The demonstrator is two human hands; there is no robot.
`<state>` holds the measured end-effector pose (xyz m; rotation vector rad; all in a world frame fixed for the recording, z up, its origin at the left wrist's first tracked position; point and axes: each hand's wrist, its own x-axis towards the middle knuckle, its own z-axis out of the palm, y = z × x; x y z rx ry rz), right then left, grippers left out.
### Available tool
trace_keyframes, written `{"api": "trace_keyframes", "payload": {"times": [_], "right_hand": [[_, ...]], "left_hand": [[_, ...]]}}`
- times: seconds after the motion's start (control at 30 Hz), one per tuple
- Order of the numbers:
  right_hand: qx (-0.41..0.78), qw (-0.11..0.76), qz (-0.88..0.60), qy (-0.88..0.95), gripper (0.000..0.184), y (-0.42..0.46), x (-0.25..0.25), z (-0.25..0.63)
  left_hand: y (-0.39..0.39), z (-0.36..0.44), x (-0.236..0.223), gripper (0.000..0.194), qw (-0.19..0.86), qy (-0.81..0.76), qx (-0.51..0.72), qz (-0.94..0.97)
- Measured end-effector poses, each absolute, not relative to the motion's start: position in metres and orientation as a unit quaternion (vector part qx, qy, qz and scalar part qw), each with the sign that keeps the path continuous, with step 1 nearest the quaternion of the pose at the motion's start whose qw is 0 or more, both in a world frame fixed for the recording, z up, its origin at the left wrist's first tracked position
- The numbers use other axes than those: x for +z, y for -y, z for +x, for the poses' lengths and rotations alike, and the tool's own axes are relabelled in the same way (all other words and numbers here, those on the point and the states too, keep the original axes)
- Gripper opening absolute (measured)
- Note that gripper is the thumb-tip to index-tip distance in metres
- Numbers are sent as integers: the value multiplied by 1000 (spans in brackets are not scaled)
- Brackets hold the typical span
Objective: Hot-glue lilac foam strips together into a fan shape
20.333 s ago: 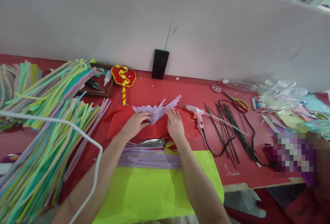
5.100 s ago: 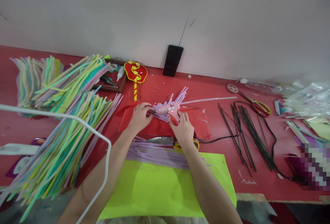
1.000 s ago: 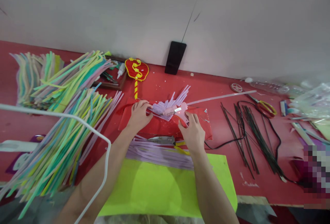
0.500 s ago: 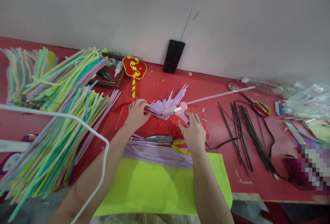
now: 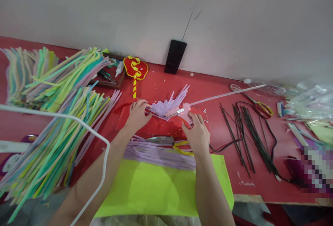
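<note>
My right hand is wrapped round the handle of a pink hot glue gun. A long clear glue stick sticks out of its back toward the right. The nozzle points left, at a chevron-shaped piece of lilac pipe cleaners. My left hand pinches the left end of this piece with thumb and fingers. Beneath both hands lies a red pad. Just below it are pliers with yellow handles and a row of loose lilac pipe cleaners.
Coloured pipe cleaner bundles fill the left side. A white bar crosses the lower left foreground. A red-and-yellow fan-shaped ornament and a black phone are at the back. Scissors, dark stems and a black cord lie right.
My right hand and the glue gun have shifted slightly to the right, the glue stick with them. My left hand keeps its place on the lilac piece.
</note>
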<state>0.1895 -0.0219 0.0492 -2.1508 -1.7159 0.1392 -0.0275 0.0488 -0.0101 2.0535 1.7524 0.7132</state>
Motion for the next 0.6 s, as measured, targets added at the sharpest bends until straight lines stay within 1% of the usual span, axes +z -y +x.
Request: {"api": "trace_keyframes", "payload": {"times": [0.6], "right_hand": [[50,164,-779,603,36,24,59,193]], "left_hand": [[-49,-27,-10,19,175,-616,252,725]]}}
